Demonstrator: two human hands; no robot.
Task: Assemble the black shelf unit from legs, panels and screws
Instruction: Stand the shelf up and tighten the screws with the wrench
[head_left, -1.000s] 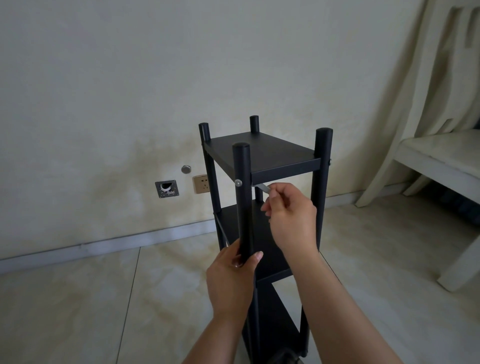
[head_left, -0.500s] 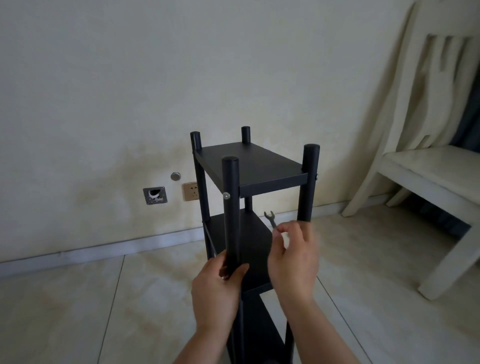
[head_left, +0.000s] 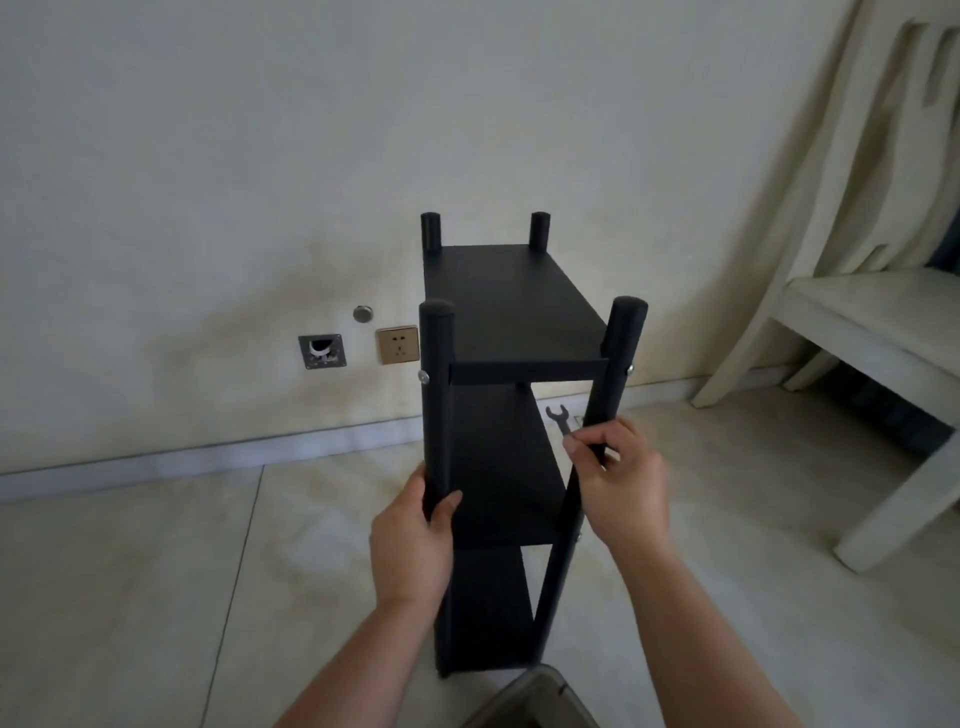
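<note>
Gripping near-left round leg of black three-tier shelf unit (head_left: 511, 312): left hand (head_left: 410, 543). Right hand (head_left: 621, 483) pinching small flat metal wrench (head_left: 560, 419) against near-right leg.

Chair (head_left: 852, 332) right of shelf unit (head_left: 514, 395)

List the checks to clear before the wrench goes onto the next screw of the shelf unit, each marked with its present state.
1. Left hand grips the front left leg: ok.
2. Right hand pinches the wrench: ok.
3. Shelf unit stands upright: ok.
4. Screw present on front left leg: ok.
5. Screw on front right leg seated tight: cannot tell.
6. Wrench engaged on a screw: not ok, it is held in the air.
</note>
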